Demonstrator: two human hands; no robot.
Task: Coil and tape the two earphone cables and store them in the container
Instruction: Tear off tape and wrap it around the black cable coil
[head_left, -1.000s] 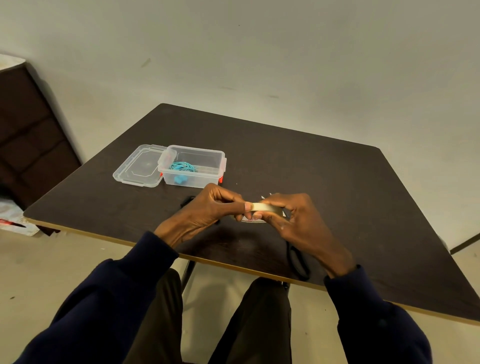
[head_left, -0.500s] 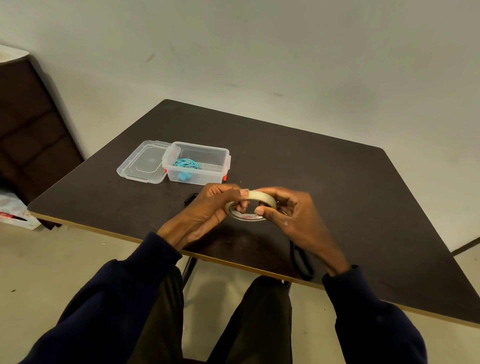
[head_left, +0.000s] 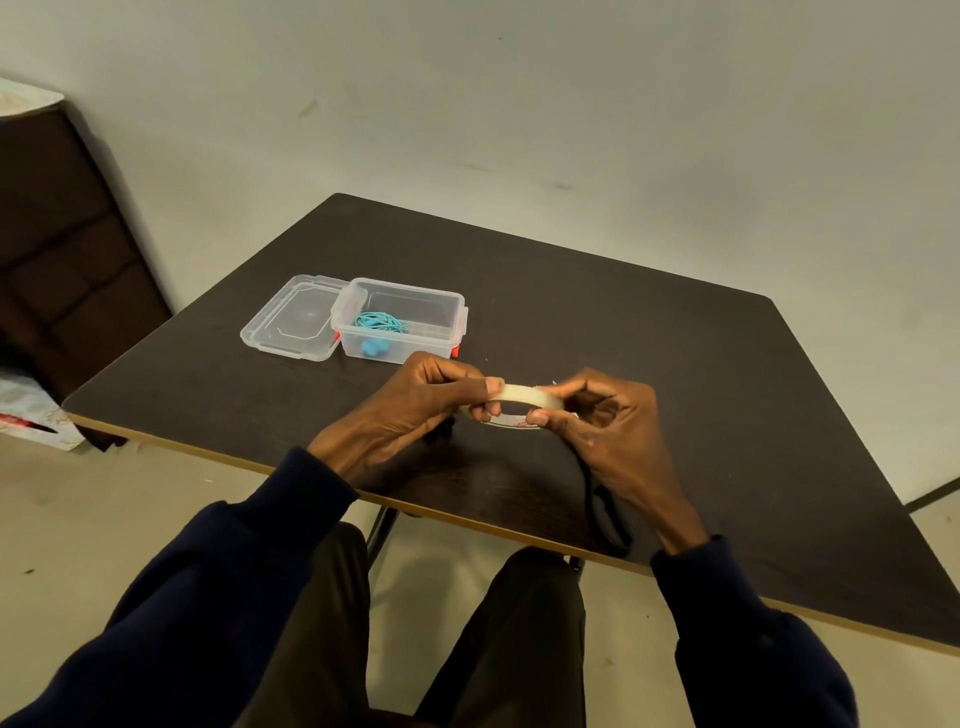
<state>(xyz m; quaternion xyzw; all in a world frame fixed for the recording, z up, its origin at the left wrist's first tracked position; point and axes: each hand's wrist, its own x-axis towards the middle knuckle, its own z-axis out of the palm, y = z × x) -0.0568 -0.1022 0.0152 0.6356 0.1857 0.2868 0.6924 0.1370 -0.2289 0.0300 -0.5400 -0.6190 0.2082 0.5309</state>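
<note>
A pale roll of tape (head_left: 524, 397) is held just above the dark table (head_left: 623, 332), between both hands. My left hand (head_left: 415, 402) pinches its left side with thumb and fingers. My right hand (head_left: 602, 421) grips its right side. A coiled blue earphone cable (head_left: 379, 323) lies inside the clear plastic container (head_left: 402, 304) at the table's left. A black earphone cable (head_left: 605, 512) lies on the table under my right wrist, partly hidden by the hand.
The container's clear lid (head_left: 293, 319) lies flat beside it on the left. A dark cabinet (head_left: 57, 234) stands against the wall at far left. The table's front edge (head_left: 467, 522) runs just above my knees.
The tape roll has tilted from showing its open ring to a flatter, edge-on pose. Both hands stay on it, my left thumb now on its rim.
</note>
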